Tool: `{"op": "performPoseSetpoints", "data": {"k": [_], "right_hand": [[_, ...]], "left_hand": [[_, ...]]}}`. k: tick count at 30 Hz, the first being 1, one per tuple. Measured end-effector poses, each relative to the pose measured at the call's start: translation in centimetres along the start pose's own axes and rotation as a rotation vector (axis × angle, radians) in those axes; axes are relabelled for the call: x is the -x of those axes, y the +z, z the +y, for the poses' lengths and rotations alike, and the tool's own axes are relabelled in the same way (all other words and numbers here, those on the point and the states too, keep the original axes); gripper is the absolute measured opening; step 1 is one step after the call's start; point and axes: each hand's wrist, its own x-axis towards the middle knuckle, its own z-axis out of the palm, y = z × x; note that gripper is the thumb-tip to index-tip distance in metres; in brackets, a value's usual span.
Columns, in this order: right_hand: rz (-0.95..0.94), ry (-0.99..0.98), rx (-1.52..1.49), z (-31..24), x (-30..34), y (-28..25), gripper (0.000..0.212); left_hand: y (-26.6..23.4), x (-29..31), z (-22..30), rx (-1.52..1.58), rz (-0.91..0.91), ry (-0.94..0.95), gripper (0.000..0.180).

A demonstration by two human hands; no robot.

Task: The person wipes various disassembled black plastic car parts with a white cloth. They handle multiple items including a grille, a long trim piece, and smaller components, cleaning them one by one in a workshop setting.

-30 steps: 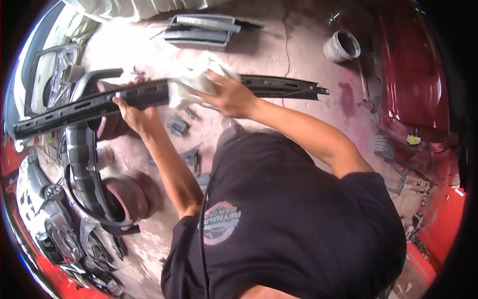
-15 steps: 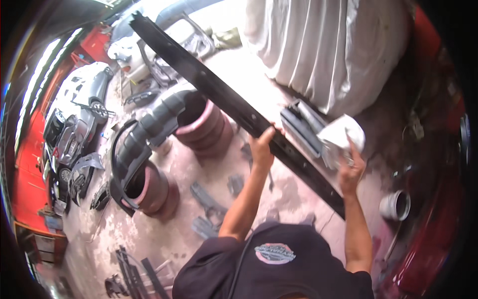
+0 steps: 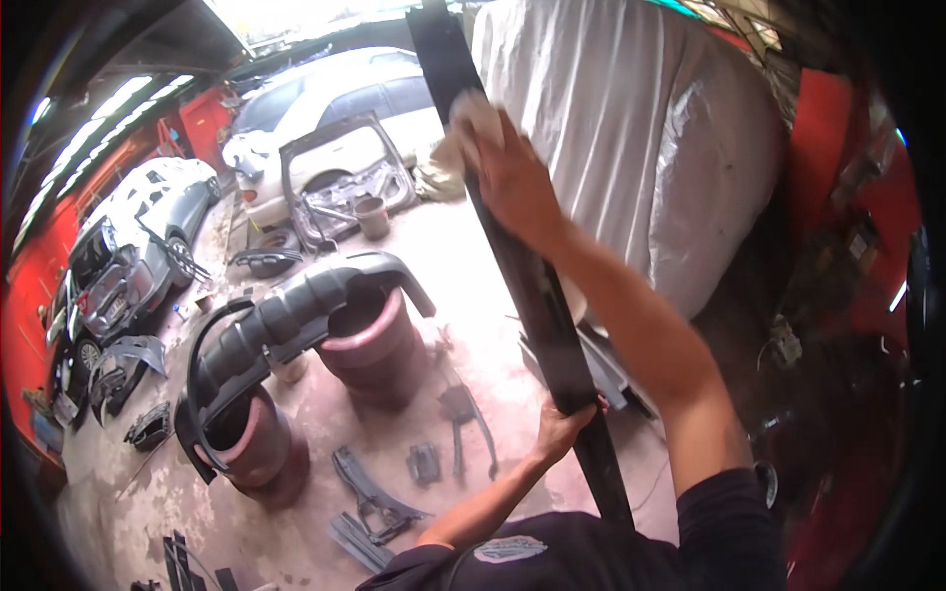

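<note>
The cloth [image 3: 476,120], previously clear of the black strip [image 3: 545,340], now appears against its upper part, upper centre; wiping contact is likely restored. Right hand [image 3: 517,189]: clutching cloth. Left hand [image 3: 566,429]: clasping strip, lower centre.

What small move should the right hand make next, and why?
Perhaps slide the cloth down the long black strip toward the left hand: the right hand holds the cloth at the strip's upper part, and the left hand grips lower down.

No text we can read
We see a pale oval emblem [image 3: 510,549] on the dark shirt [image 3: 611,558], but we cannot make out its lettering.
</note>
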Motion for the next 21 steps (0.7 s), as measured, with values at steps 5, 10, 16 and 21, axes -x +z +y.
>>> {"op": "performPoseSetpoints", "data": {"k": [5,10,16,21], "right_hand": [[0.000,0.038,0.164,7.7,-3.3,-0.5,0.045],[-0.253,0.027,0.060,-1.4,11.3,-4.7,0.057],[-0.130,0.227,-0.086,1.1,14.6,-5.7,0.046],[0.062,0.166,0.077,2.9,0.1,-2.6,0.032]], "left_hand": [[3.6,1.0,-1.8,-0.056,-0.090,-0.036,0.031],[1.2,-0.6,0.2,-0.177,0.103,0.014,0.026],[1.6,0.3,-1.6,-0.212,-0.089,-0.062,0.035],[1.2,2.9,-2.3,-0.042,-0.181,-0.079,0.034]]}}
